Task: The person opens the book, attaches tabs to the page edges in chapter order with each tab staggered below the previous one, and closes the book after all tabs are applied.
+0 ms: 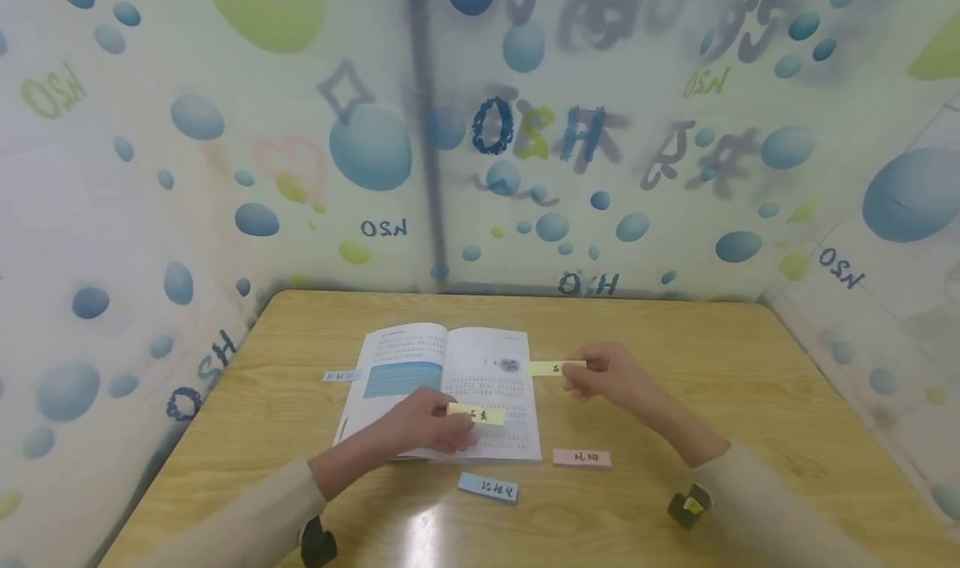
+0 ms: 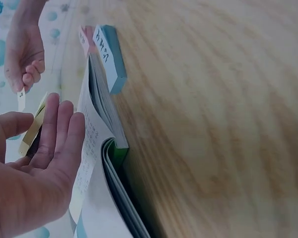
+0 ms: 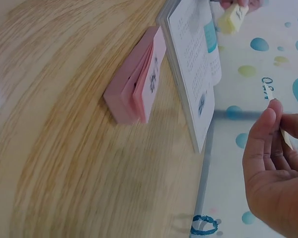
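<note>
An open book [image 1: 480,348] lies on the wooden table, with a blue sticky note [image 1: 340,376] jutting from its left edge. Over the lower right page, my left hand [image 1: 422,422] pinches a yellow sticky-note pad [image 1: 489,416] with handwriting on it. In the left wrist view the pad [image 2: 32,133] sits between thumb and fingers. Beside the right page, my right hand [image 1: 617,378] pinches one end of a single yellow sticky note [image 1: 544,368]; its other end is right at the page edge. The right wrist view shows that note [image 3: 267,91] edge-on at the fingertips.
A pink sticky-note pad [image 1: 581,458] lies right of the book's lower corner. A blue sticky-note pad [image 1: 487,486] lies in front of the book. Walls with printed bubbles [image 1: 371,147] stand behind and beside the table [image 1: 637,510].
</note>
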Action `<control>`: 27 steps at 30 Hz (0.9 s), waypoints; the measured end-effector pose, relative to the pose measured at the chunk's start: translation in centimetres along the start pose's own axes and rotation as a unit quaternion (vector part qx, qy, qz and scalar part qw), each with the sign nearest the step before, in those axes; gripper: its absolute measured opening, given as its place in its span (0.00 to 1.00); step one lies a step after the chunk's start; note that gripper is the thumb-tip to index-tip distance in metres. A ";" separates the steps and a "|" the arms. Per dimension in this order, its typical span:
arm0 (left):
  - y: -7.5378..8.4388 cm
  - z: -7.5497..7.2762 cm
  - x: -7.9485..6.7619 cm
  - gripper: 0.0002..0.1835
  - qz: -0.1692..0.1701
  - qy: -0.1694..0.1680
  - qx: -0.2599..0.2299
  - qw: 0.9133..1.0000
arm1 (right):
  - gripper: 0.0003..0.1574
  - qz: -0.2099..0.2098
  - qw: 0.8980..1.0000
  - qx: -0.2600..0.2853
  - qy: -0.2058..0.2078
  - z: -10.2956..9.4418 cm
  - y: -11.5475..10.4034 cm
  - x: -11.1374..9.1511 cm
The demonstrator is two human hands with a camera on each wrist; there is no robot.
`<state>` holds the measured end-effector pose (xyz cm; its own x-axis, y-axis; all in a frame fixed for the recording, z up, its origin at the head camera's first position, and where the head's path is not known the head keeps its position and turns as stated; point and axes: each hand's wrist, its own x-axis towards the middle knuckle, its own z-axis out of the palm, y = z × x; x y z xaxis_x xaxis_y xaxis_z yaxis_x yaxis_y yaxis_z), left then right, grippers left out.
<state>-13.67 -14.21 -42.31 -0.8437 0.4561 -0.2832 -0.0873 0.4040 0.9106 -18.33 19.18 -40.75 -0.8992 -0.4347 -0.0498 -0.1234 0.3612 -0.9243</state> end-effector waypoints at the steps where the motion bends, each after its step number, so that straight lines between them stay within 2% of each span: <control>1: -0.1 -0.1 -0.4 0.14 0.000 -0.007 -0.008 1.000 | 0.18 0.001 1.000 -0.001 0.001 -0.1 0.1 -0.1; 8: -1.1 -1.1 -2.4 0.13 -0.022 -0.027 0.003 0.999 | 0.18 0.009 1.000 0.002 0.004 -0.9 0.3 -0.5; 14: -2.3 -1.7 -3.7 0.11 -0.020 -0.047 -0.017 0.999 | 0.18 0.015 1.000 -0.018 0.004 -1.5 0.6 -0.6; 19: -3.2 -1.5 -4.9 0.10 -0.027 -0.068 -0.046 0.996 | 0.18 0.014 1.000 -0.023 0.002 -2.1 1.1 -0.6; 23: -3.7 -1.4 -5.2 0.09 -0.036 -0.067 -0.055 0.996 | 0.18 0.016 1.000 -0.015 0.003 -2.5 1.4 -0.7; 27: -3.8 -1.9 -5.5 0.09 -0.043 -0.058 -0.033 0.997 | 0.19 0.014 1.000 -0.007 0.002 -2.8 1.6 -0.7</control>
<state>-9.74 -19.76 -43.67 -0.7650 0.5119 -0.3907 -0.1942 0.3951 0.8979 -19.04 22.35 -41.12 -0.9044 -0.4201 -0.0745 -0.1036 0.3855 -0.9169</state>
